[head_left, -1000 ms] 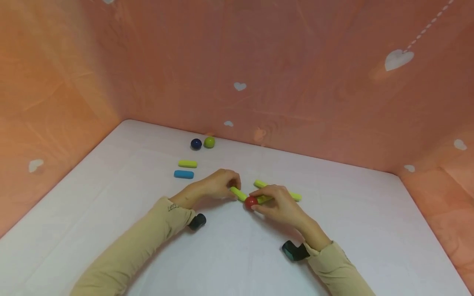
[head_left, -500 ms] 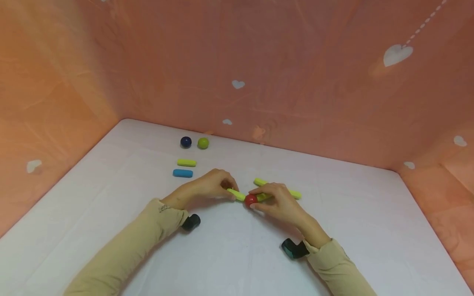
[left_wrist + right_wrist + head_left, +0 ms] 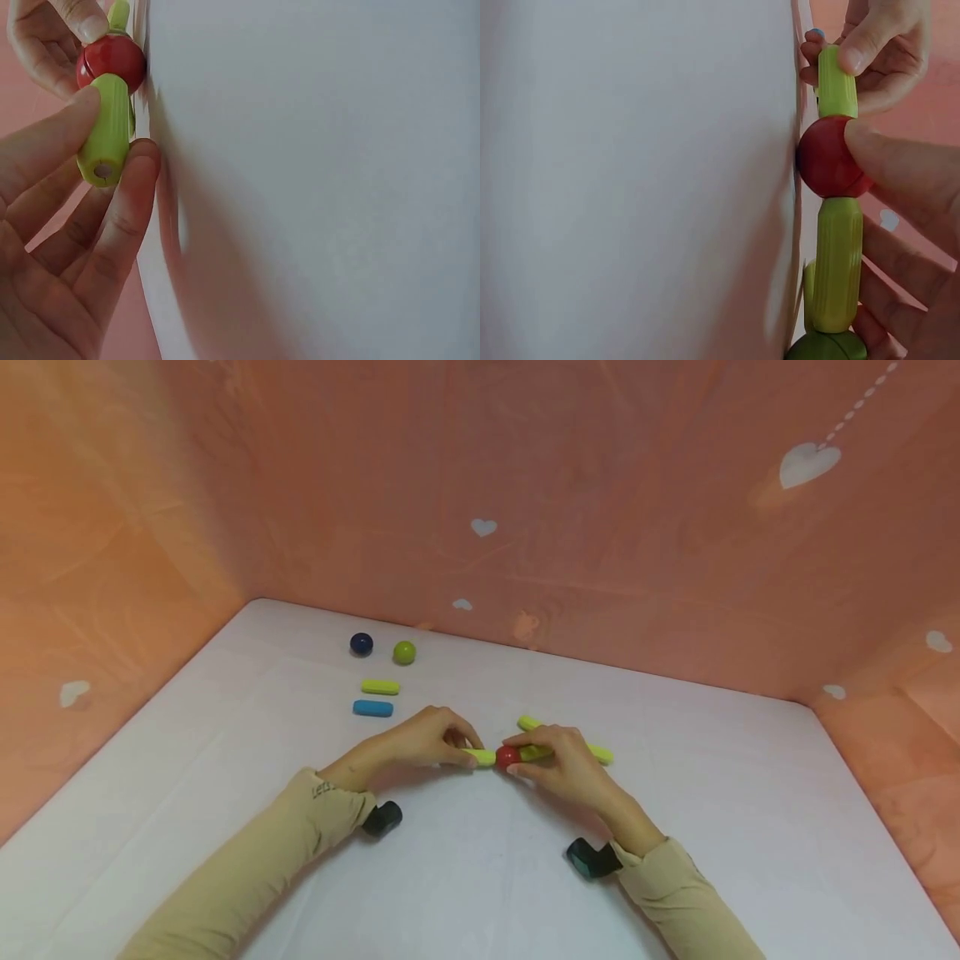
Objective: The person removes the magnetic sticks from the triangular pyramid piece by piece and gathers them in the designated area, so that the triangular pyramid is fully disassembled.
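At the white table [image 3: 450, 877], pinching lime stick [image 3: 109, 124] in left hand [image 3: 433, 737], red ball [image 3: 507, 756] in right hand [image 3: 564, 766] — liable to part between the hands if tilted off-line.

From head height, the right hand [image 3: 567, 767] covers part of the red ball [image 3: 506, 757] and the middle of whatever lies behind, so I can't tell whether the two yellow ends [image 3: 528, 723] poking out are one rod or two. The left hand [image 3: 432, 737] hides one end of its yellow stick [image 3: 483, 757]. In the right wrist view, a green ball [image 3: 829, 347] is cut off at the bottom. The counter [image 3: 465, 893] and both sleeves [image 3: 247, 868] run out of the head view, and the cuff lettering [image 3: 322, 789] is too small to read fully.
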`<control>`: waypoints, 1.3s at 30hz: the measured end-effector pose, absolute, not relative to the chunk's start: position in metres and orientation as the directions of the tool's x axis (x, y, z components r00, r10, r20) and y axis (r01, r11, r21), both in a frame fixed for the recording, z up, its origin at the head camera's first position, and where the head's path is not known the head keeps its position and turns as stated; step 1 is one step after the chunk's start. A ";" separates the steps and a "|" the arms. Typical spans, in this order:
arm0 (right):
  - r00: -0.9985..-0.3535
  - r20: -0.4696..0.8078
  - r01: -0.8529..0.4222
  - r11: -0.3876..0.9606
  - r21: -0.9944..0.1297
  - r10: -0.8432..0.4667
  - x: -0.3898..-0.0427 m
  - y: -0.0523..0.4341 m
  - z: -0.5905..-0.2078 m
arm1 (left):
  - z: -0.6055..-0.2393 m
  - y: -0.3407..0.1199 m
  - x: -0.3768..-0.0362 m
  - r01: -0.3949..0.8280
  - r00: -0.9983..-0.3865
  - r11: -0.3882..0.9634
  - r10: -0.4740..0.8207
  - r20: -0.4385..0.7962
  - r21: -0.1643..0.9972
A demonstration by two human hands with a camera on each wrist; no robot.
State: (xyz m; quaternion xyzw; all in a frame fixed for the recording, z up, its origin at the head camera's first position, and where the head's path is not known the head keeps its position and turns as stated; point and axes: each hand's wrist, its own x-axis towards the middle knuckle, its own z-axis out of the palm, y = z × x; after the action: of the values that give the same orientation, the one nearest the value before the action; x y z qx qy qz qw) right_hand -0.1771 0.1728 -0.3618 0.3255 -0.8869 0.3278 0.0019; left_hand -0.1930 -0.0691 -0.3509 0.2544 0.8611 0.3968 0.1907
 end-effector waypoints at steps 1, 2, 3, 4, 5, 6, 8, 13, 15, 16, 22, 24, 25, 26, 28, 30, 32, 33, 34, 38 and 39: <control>-0.789 0.215 -0.576 0.573 -0.583 -0.575 -0.177 0.173 -0.362 | -0.351 -0.069 -0.193 0.285 -0.800 0.557 0.587 -0.127 0.780; -0.791 0.214 -0.574 0.574 -0.585 -0.573 -0.177 0.173 -0.362 | -0.351 -0.069 -0.192 0.278 -0.803 0.560 0.581 -0.130 0.781; -0.794 0.211 -0.569 0.575 -0.587 -0.570 -0.177 0.173 -0.361 | -0.351 -0.068 -0.192 0.273 -0.806 0.563 0.576 -0.134 0.780; -0.795 0.209 -0.567 0.577 -0.588 -0.569 -0.177 0.173 -0.361 | -0.351 -0.068 -0.192 0.264 -0.809 0.565 0.570 -0.140 0.781; -0.799 0.204 -0.562 0.580 -0.589 -0.566 -0.177 0.173 -0.361 | -0.351 -0.068 -0.191 0.254 -0.813 0.568 0.564 -0.146 0.783; -0.802 0.197 -0.556 0.583 -0.592 -0.564 -0.177 0.173 -0.360 | -0.350 -0.068 -0.191 0.241 -0.815 0.570 0.558 -0.155 0.785; -0.804 0.188 -0.550 0.586 -0.595 -0.564 -0.177 0.173 -0.359 | -0.350 -0.068 -0.190 0.218 -0.819 0.575 0.548 -0.173 0.789; -0.818 0.158 -0.522 0.599 -0.608 -0.553 -0.176 0.173 -0.358 | -0.349 -0.073 -0.189 0.190 -0.829 0.585 0.526 -0.190 0.789; -0.841 0.140 -0.487 0.619 -0.615 -0.522 -0.176 0.175 -0.358 | -0.350 -0.080 -0.189 0.190 -0.837 0.590 0.516 -0.185 0.785; -0.853 0.135 -0.470 0.629 -0.619 -0.505 -0.176 0.177 -0.358 | -0.350 -0.084 -0.188 0.189 -0.840 0.592 0.511 -0.183 0.783; -0.883 0.124 -0.420 0.645 -0.638 -0.453 -0.177 0.185 -0.358 | -0.352 -0.104 -0.184 0.217 -0.845 0.577 0.515 -0.145 0.787; -0.882 0.122 -0.420 0.642 -0.642 -0.455 -0.177 0.185 -0.358 | -0.353 -0.109 -0.183 0.239 -0.841 0.565 0.527 -0.123 0.790; -0.882 0.122 -0.419 0.642 -0.642 -0.455 -0.177 0.186 -0.358 | -0.354 -0.110 -0.183 0.251 -0.841 0.562 0.529 -0.110 0.789; -0.882 0.121 -0.420 0.643 -0.641 -0.455 -0.177 0.186 -0.358 | -0.354 -0.112 -0.183 0.254 -0.845 0.564 0.525 -0.104 0.786; -0.882 0.118 -0.420 0.647 -0.636 -0.457 -0.177 0.186 -0.359 | -0.354 -0.117 -0.182 0.258 -0.854 0.570 0.512 -0.092 0.780; -0.881 0.116 -0.421 0.649 -0.633 -0.458 -0.177 0.186 -0.359 | -0.354 -0.122 -0.180 0.263 -0.863 0.574 0.499 -0.077 0.775; -0.879 0.120 -0.426 0.649 -0.631 -0.461 -0.177 0.186 -0.359 | -0.353 -0.129 -0.178 0.263 -0.879 0.589 0.473 -0.061 0.764; -0.879 0.121 -0.427 0.648 -0.630 -0.461 -0.176 0.186 -0.359 | -0.353 -0.133 -0.177 0.269 -0.885 0.595 0.463 -0.049 0.758; -0.879 0.122 -0.427 0.647 -0.631 -0.461 -0.176 0.186 -0.359 | -0.353 -0.137 -0.175 0.273 -0.891 0.599 0.453 -0.037 0.753; -0.880 0.128 -0.428 0.648 -0.631 -0.456 -0.177 0.185 -0.360 | -0.351 -0.153 -0.170 0.267 -0.919 0.631 0.393 -0.003 0.729; -0.881 0.130 -0.428 0.647 -0.630 -0.455 -0.177 0.185 -0.360 | -0.350 -0.157 -0.169 0.263 -0.926 0.636 0.378 0.004 0.725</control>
State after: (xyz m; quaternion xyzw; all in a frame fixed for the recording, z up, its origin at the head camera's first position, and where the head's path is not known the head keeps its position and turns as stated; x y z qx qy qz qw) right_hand -0.1768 0.1850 -0.3601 0.2435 -0.9074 0.3420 -0.0200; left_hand -0.1694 -0.1566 -0.3501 0.1776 0.9015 0.3876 0.0740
